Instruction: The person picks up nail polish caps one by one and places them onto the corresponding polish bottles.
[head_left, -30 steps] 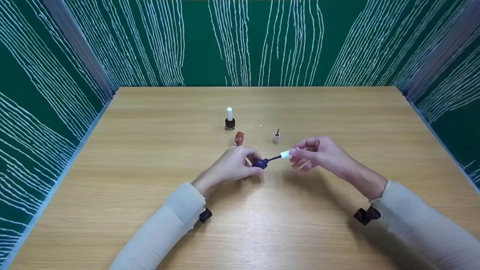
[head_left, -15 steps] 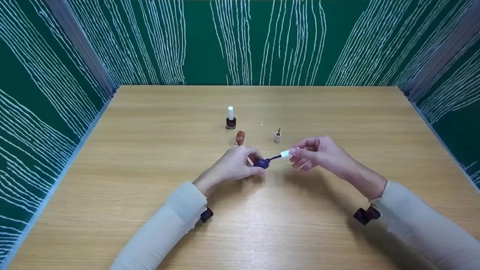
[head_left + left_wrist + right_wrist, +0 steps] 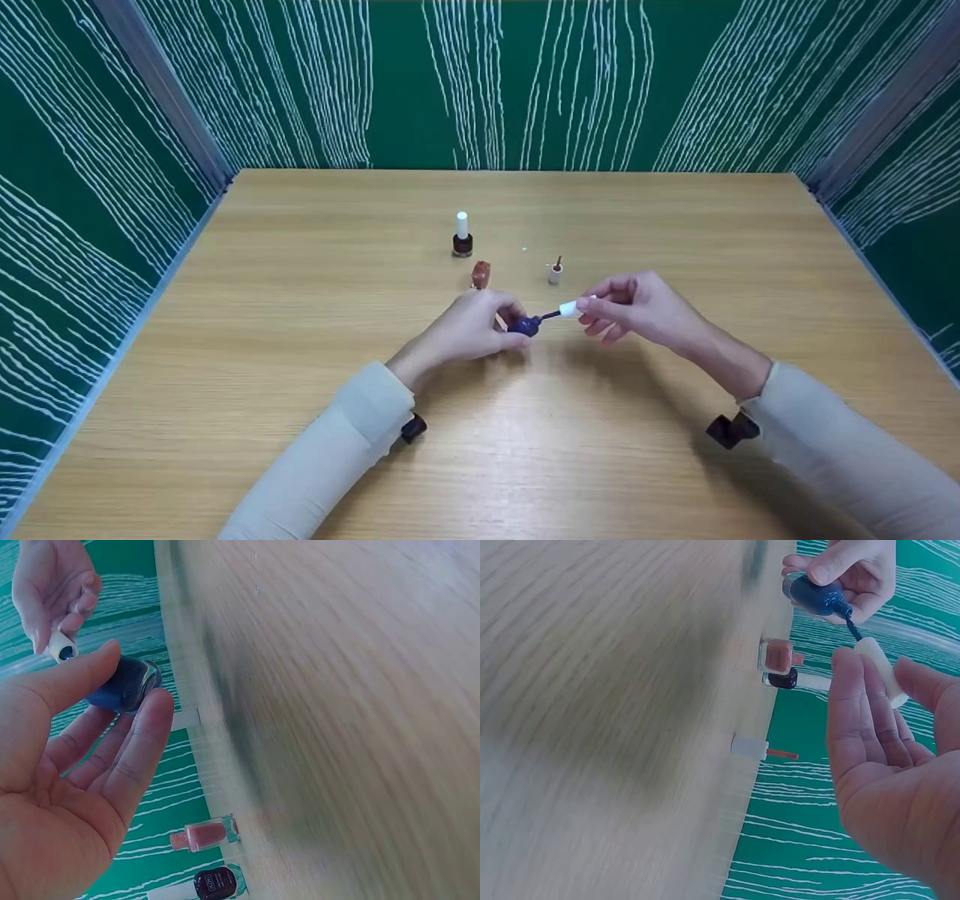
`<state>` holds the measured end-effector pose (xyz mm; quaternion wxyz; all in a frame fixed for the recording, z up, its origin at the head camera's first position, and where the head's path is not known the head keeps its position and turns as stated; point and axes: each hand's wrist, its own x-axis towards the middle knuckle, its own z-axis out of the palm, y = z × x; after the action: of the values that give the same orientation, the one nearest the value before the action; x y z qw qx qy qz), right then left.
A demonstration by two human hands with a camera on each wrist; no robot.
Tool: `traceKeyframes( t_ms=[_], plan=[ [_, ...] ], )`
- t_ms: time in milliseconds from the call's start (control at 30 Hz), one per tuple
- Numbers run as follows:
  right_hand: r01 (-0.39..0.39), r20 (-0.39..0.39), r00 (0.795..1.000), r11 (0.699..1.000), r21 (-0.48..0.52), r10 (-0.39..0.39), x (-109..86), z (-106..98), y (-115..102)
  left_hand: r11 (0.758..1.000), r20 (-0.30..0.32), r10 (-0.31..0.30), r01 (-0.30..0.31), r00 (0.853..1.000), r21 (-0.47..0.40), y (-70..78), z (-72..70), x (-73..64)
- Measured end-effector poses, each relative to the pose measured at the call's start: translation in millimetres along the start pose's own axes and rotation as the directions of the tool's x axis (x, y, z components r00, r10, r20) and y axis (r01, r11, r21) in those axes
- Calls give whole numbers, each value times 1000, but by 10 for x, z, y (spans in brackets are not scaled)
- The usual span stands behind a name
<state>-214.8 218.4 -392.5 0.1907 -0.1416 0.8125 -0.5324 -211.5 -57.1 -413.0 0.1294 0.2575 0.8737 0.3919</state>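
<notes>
Between its thumb and fingers my left hand pinches a dark blue nail polish bottle, tilted with its neck toward the right. My right hand holds the white brush cap of that polish in its fingertips. From the cap a dark brush stem reaches to the bottle's mouth; the bristles are hidden there. In the left wrist view the blue bottle is clasped above the table. Just beyond my left hand stands an open pinkish-brown polish bottle, its base partly covered by the hand.
A capped dark polish bottle with a white top stands farther back. Right of it, a white brush cap stands upside down with its reddish brush up. Green walls with white streaks border the wooden table.
Both hands keep nearly the same pose, with the brush stem still at the blue bottle's mouth. The view has shifted very slightly.
</notes>
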Motion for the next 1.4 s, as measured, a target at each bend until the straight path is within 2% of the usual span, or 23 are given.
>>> traceKeyframes(
  t_ms=[300,733,967,1400],
  plan=[
    [-6,-1,1000,999,-33,6,-31,-1,-58,1000,6,-5,5,1000,2,14,15,13],
    [29,29,999,997,-72,-27,-40,12,-85,1000,18,-3,2,1000,16,45,15,2],
    [84,53,996,990,-112,-78,-34,15,-86,999,19,46,-45,999,-3,26,23,9],
    [153,58,988,978,-141,-146,-12,46,-90,999,23,40,-40,999,-11,31,13,2]
  ],
)
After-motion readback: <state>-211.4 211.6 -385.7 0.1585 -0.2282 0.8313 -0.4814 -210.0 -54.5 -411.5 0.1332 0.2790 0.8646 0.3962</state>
